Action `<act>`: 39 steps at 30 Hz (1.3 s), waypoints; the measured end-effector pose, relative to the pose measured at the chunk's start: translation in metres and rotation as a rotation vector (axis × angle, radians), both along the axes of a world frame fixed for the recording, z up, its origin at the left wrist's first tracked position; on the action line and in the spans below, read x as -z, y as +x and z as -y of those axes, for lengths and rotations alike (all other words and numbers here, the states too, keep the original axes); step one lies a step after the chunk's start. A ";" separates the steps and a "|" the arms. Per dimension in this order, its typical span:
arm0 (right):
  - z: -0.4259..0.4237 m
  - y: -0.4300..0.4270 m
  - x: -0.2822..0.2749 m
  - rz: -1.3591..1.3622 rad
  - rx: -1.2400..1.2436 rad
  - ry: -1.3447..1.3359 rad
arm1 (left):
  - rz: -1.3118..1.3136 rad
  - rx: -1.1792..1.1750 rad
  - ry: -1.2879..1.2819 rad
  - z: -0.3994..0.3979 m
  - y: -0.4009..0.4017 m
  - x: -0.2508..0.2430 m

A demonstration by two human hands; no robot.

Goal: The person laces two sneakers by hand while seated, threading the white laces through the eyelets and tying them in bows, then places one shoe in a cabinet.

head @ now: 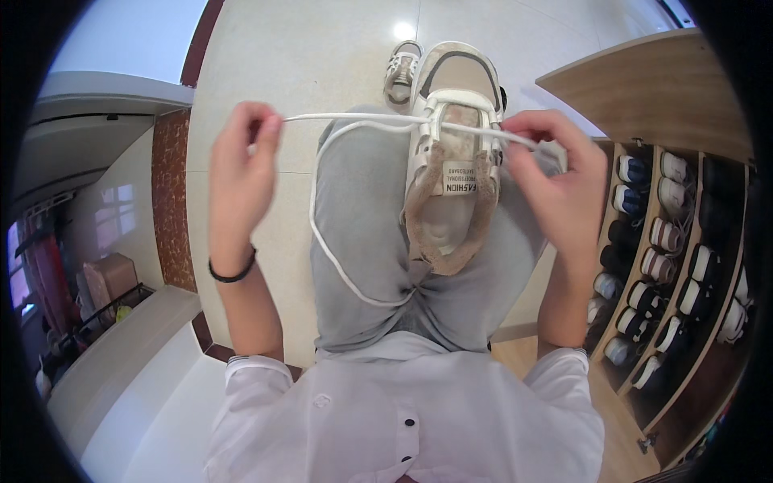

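A beige and white sneaker (462, 78) with a fluffy lining rests on my knees, its toe pointing away from me. A white shoelace (356, 116) runs through its front eyelets. Off to the left, my left hand (244, 163) pinches one stretch of the lace and holds it nearly level. My right hand (552, 172) grips another stretch beside the shoe's right edge. From the shoe a loose loop of lace hangs over my left thigh and curves back between my legs. The upper eyelets beside the tongue (460, 178) show no lace. The tongue label bears writing.
On the tiled floor (290, 54) beyond my knees stands a similar sneaker (401, 75). To the right, an open wooden shoe cabinet (658, 175) holds several pairs of shoes, its door (640, 90) swung outward. At the left are a doorway and a pinkish box (112, 279).
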State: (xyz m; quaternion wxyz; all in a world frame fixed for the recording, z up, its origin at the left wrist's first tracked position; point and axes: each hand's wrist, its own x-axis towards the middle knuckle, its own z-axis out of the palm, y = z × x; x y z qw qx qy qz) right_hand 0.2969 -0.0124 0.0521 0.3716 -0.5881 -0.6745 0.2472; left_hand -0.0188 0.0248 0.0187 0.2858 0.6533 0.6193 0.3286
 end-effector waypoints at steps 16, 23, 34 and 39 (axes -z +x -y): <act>-0.037 -0.010 -0.017 -0.082 -0.143 0.161 | -0.256 -0.524 -0.236 0.087 -0.193 0.150; -0.033 -0.017 -0.004 0.011 -0.283 0.072 | -0.292 -0.618 -0.395 0.127 -0.224 0.221; -0.002 -0.001 -0.002 -0.066 -0.128 0.068 | -0.031 -0.128 -0.587 0.132 -0.175 0.192; 0.014 0.000 0.003 -0.128 -0.061 0.051 | -0.130 0.085 0.067 0.113 -0.031 0.050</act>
